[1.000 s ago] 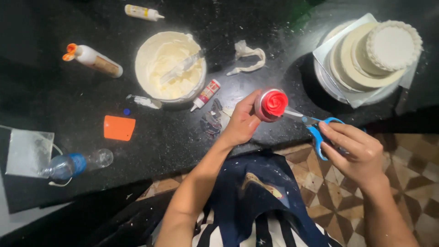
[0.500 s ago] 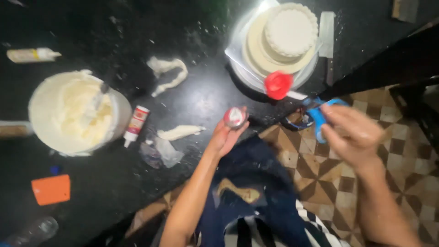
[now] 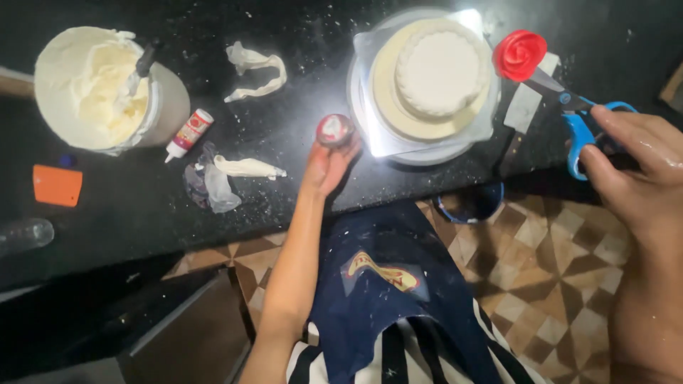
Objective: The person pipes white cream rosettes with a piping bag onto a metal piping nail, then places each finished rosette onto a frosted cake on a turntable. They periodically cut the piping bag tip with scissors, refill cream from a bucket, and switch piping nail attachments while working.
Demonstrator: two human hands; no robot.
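My right hand (image 3: 633, 167) grips blue-handled scissors (image 3: 580, 117). A red icing rose (image 3: 520, 55) rests on the blades, just right of the cream-covered cake (image 3: 439, 71) on its silver turntable (image 3: 370, 121). My left hand (image 3: 327, 163) holds a small round flower nail (image 3: 334, 129), smeared with red and white icing, over the black counter beside the turntable's left edge.
A bowl of white cream (image 3: 99, 85) with a utensil stands at the left. A small red-labelled bottle (image 3: 188, 134), used piping bags (image 3: 231, 171), an orange scraper (image 3: 57, 185) and a clear bottle (image 3: 25, 233) lie on the counter (image 3: 270, 121). A knife (image 3: 519, 121) lies right of the turntable.
The red rose has come off the nail onto the scissors and travelled up to the cake's right side. My left hand stays low with the bare nail.
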